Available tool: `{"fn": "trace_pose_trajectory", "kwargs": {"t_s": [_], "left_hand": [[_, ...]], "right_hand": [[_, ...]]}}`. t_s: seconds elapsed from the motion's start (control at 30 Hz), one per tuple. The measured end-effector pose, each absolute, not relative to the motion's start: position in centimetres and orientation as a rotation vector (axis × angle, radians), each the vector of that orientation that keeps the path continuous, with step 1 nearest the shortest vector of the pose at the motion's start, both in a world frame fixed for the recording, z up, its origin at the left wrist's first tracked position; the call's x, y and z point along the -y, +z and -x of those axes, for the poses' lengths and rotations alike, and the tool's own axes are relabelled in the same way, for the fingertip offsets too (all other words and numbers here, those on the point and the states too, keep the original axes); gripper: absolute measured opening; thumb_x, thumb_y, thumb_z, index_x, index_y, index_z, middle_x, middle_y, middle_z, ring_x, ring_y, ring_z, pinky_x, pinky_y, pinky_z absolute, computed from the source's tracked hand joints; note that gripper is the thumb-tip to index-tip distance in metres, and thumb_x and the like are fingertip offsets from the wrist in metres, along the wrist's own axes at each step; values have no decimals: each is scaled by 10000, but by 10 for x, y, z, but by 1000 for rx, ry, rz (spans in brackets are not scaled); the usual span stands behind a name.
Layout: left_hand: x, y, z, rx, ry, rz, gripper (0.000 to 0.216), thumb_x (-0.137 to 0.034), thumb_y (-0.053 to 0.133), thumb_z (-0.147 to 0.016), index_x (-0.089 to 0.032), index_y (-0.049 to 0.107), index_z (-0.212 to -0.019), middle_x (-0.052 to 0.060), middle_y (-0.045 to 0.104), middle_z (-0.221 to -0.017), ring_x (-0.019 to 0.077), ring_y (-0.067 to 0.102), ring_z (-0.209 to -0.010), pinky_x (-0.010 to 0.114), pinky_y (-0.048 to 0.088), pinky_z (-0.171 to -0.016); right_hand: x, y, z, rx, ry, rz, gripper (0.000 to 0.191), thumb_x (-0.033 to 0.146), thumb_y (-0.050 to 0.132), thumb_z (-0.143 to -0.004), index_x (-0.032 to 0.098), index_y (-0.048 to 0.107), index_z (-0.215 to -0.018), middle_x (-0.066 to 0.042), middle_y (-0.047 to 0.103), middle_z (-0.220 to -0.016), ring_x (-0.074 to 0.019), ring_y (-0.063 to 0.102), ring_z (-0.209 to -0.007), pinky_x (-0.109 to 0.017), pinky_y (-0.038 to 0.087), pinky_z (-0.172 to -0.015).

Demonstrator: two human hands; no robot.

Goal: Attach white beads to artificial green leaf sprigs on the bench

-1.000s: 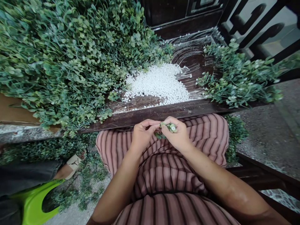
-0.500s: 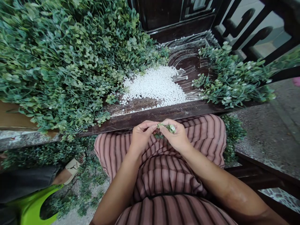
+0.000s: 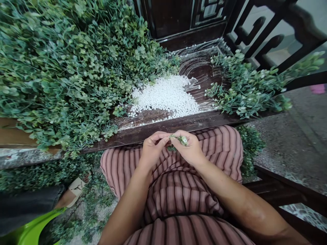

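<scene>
Over my lap, both hands meet fingertip to fingertip around a small green leafy sprig that carries a white bead-like tip. My left hand pinches at its left end, thumb against forefinger. My right hand is closed on the sprig, with leaves poking out between the fingers. Just beyond them, a heap of small white beads lies spread on the dark wooden bench. What exactly sits between the touching fingertips is too small to make out.
A large pile of green artificial foliage covers the bench's left side. More leafy stems lie at the right, by the carved railing. Foliage also lies on the floor. At lower left are another person's foot and a bright green stool.
The view has shifted slightly, so the bench and foliage sit a little further left. My hands keep nearly the same pinch on the sprig.
</scene>
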State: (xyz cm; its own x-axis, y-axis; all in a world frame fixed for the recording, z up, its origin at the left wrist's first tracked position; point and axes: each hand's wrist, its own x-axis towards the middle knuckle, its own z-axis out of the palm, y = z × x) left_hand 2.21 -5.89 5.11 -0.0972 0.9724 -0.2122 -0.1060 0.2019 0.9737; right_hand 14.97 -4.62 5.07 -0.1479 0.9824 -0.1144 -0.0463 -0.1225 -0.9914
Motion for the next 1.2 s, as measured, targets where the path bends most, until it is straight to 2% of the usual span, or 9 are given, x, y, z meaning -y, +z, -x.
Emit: {"fn": "trace_pose_trajectory", "kwargs": {"t_s": [0.13, 0.23, 0.4, 0.57, 0.67, 0.77, 0.93, 1.07, 1.2], "left_hand": [[62, 49, -11, -1548, 1254, -901, 373, -350, 685, -661, -204, 665, -1004, 64, 645, -1019, 135, 586, -845, 255, 482, -730], [68, 46, -10, -1510, 1058, -723, 463, -442, 693, -631, -183, 658, -1013, 74, 673, -948, 125, 595, -767, 249, 483, -680], [71, 44, -27, -1346, 954, -627, 376, -468, 752, -529, -169, 685, -748, 10, 656, -676, 78, 526, -554, 219, 459, -562], [68, 45, -26, -1362, 1064, -725, 234, -334, 752, -558, -160, 668, -690, 24, 681, -730, 120, 589, -685, 278, 481, -731], [68, 46, -17, -1478, 1083, -925, 122, -236, 687, -631, -167, 678, -730, 30, 677, -769, 138, 599, -749, 296, 462, -788], [69, 51, -13, -1573, 1074, -1224, 109, -185, 632, -676, -182, 688, -770, 29, 654, -771, 141, 590, -751, 276, 454, -746], [64, 62, -17, -1557, 1035, -1476, 120, -189, 641, -685, -198, 689, -795, 18, 645, -733, 134, 584, -711, 249, 453, -682], [62, 63, -20, -1551, 1036, -1396, 86, -189, 641, -680, -192, 685, -754, 23, 666, -751, 141, 596, -713, 257, 466, -694], [55, 59, -16, -1521, 1027, -1200, 165, -237, 624, -693, -177, 685, -835, 39, 688, -805, 151, 614, -734, 279, 478, -735]], "right_hand": [[41, 53, -150, 981, 1602, 1120, 294, 456, 669, -654, 180, 576, -696, -7, 615, -657, -121, 570, -594, -267, 492, -624], [38, 52, -150, 730, 1647, 1098, 323, 457, 713, -609, 190, 555, -698, 7, 623, -641, -133, 608, -608, -312, 519, -706], [39, 49, -150, 694, 1621, 1112, 314, 439, 729, -600, 191, 569, -708, -1, 634, -674, -140, 613, -643, -307, 523, -693], [35, 53, -172, 978, 1506, 1009, 226, 416, 696, -686, 208, 608, -701, -6, 627, -751, -151, 604, -774, -328, 484, -807], [27, 65, -199, 1461, 1770, 673, 393, 580, 629, -687, 190, 661, -656, -68, 630, -808, -241, 571, -971, -412, 434, -897], [22, 70, -213, 1549, 1955, 573, 616, 753, 538, -604, 174, 691, -744, -113, 638, -906, -280, 571, -978, -431, 465, -835], [31, 54, -185, 1437, 1543, 1056, 318, 450, 668, -696, 196, 619, -883, -42, 621, -874, -166, 590, -827, -313, 478, -787], [45, 41, -161, 1583, 1521, 1006, 172, 315, 542, -797, 194, 570, -915, -20, 599, -814, -146, 560, -748, -279, 475, -700], [47, 37, -161, 1582, 1436, 1097, 150, 311, 468, -834, 187, 549, -860, 1, 554, -714, -124, 508, -636, -241, 436, -584]]}}
